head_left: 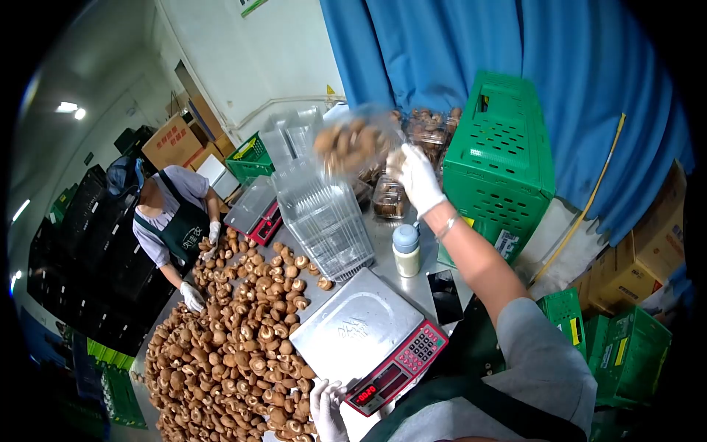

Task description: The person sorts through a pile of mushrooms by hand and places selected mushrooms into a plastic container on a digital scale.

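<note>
My right hand [420,178], in a white glove, grips a clear plastic box of mushrooms [353,144] at its right side. The box is lifted over the far part of the table and blurred by motion. My left hand [328,409], also gloved, rests by the near left corner of a digital scale [361,324], its fingers apart and nothing seen in them. The scale's metal plate is bare and its red display is lit. Left of it spreads a large heap of brown shiitake mushrooms [228,361]. Beyond the scale stand stacked clear plastic boxes [324,221].
Filled mushroom boxes [390,197] stand beside a green crate [501,140]. A bottle [406,250] and a dark phone [445,297] lie right of the scale. Across the heap, a co-worker [177,214] in gloves handles mushrooms near a second scale [254,210].
</note>
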Available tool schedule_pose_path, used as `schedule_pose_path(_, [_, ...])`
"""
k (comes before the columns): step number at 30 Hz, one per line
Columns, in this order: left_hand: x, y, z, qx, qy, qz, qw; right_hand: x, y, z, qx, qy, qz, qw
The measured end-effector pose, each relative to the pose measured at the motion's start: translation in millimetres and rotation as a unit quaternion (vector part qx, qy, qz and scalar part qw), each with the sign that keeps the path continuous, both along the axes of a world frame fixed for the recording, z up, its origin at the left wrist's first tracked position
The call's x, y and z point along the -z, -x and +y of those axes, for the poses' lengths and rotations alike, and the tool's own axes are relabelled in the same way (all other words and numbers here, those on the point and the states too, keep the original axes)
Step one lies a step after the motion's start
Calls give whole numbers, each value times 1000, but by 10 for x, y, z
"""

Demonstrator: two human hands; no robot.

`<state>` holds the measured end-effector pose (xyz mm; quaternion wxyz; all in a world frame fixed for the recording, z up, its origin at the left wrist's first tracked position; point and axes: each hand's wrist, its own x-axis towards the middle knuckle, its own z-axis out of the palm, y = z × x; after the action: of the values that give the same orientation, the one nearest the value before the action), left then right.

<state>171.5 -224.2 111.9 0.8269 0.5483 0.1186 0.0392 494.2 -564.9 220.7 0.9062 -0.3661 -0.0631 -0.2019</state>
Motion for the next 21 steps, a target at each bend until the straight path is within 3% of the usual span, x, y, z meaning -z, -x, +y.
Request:
schedule_pose_path(2, [39, 101, 54, -22, -5, 19, 1000, -213, 6, 112, 46, 43, -35, 997])
schedule_pose_path(3, [73, 144, 72, -32, -7, 28, 999, -273, 94, 291, 26, 137, -25, 990])
schedule_pose_path(4, [99, 181, 86, -41, -6, 35, 999, -198, 51, 392, -83, 178, -71, 978])
schedule_pose_path(6, [143, 246, 101, -54, -6, 49, 997, -86, -73, 784, 90, 503, -96, 854])
schedule_pose_path(8, [180, 309, 105, -61, -2, 58, 996, -52, -104, 1012, 183, 680, -122, 700])
schedule_pose_path(10, [221, 357, 104, -61, 5, 62, 996, 74, -289, 1129, 210, 780, -162, 567])
schedule_pose_path(11, [252, 398, 93, -62, 7, 64, 996, 123, -393, 1153, 129, 828, -166, 519])
schedule_pose_path(12, [293, 435, 77, -61, 18, 68, 996, 112, -401, 1190, 167, 841, -187, 479])
schedule_pose_path(13, [321, 473, 56, -62, 23, 72, 995, 41, -399, 1235, 157, 836, -173, 496])
schedule_pose_path(14, [352, 521, 31, -63, 28, 76, 995, 51, -518, 1262, 78, 868, -139, 470])
schedule_pose_path(15, [375, 557, 13, -60, 40, 84, 994, 25, -530, 1220, 28, 867, -111, 485])
schedule_pose_path(16, [396, 628, 3, -60, 55, 95, 992, 107, -613, 1178, 24, 826, -132, 547])
schedule_pose_path(18, [412, 766, -1, -60, 50, 112, 991, -6, -596, 1194, 57, 828, -125, 544])
schedule_pose_path(21, [627, 947, 53, -76, 71, 122, 987, -20, -697, 1146, 66, 773, -118, 620])
